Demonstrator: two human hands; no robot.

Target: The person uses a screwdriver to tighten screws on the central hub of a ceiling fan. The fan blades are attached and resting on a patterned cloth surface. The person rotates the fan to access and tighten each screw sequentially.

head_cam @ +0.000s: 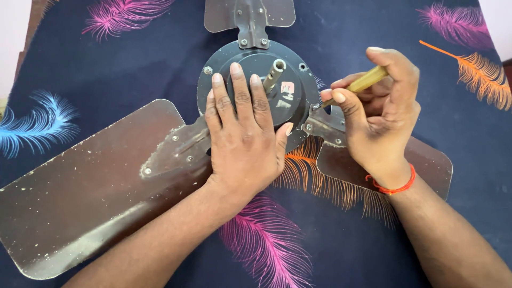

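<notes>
Brown fan blades [90, 202] flank the motor hub [290, 90]: left hand [245, 138] flat, right hand [381, 120] gripping a screwdriver [368, 81].

1. Looks almost straight down from head height, over the forearms.
2. Sits close: ceiling fan [256, 101] fills most of the frame, its blades cut off at the top and left edges.
3. Takes in feather-patterned dark cloth [133, 58] out to every edge.
4. Shares nothing: single view only.
</notes>
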